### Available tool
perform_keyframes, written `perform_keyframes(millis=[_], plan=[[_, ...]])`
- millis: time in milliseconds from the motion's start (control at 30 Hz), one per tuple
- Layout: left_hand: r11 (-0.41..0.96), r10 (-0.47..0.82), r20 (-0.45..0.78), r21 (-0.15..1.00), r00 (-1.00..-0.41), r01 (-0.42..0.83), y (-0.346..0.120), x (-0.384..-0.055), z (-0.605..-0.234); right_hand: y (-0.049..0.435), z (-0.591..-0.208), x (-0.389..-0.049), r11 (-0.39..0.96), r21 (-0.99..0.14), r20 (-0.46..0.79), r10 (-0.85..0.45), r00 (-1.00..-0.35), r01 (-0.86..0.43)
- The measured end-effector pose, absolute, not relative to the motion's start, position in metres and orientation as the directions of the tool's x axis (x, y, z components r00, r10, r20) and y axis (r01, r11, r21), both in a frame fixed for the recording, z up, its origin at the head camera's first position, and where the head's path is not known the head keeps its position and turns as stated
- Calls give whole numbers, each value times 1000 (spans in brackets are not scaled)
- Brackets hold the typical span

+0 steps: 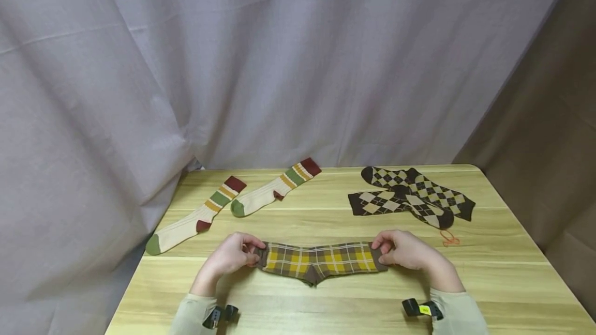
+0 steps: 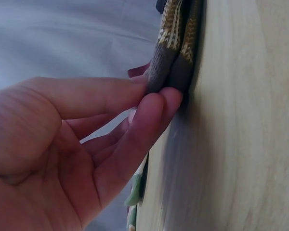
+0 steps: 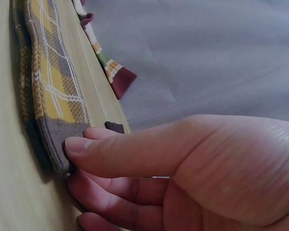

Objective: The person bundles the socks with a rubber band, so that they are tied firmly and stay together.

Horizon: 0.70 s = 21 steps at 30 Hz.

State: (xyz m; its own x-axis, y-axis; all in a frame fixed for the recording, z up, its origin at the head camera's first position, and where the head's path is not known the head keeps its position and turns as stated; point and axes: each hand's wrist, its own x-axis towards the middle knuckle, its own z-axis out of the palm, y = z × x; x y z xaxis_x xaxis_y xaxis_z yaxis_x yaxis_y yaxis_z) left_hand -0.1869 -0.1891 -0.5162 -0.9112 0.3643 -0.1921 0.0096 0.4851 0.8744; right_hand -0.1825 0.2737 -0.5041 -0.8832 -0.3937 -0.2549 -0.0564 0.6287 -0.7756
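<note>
A pair of yellow and brown plaid socks (image 1: 321,262), one laid over the other, stretches sideways between my hands near the front of the table. The heels bulge toward me at the middle. My left hand (image 1: 236,252) pinches the dark ends at the left; in the left wrist view both grey-brown tips (image 2: 160,67) sit at the thumb and fingertips. At the other end my right hand (image 1: 407,250) pinches the grey-brown band (image 3: 62,137), thumb on top and fingers beneath. Two layers show one above the other in the right wrist view.
Two cream socks with green toes and maroon cuffs, one farther left (image 1: 186,226) and one nearer the middle (image 1: 261,195), lie behind my left hand. Dark argyle socks (image 1: 437,193) overlap at back right, beside an orange loop (image 1: 449,238). Grey curtain (image 1: 298,66) hangs behind the wooden table (image 1: 298,224).
</note>
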Motion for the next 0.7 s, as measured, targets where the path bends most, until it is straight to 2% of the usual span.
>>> perform_keyframes(millis=[700], plan=[[528, 323, -167, 849, -931, 32, -190, -187, -520, 275, -505, -182, 605, -796, -305, -384, -871, 12]])
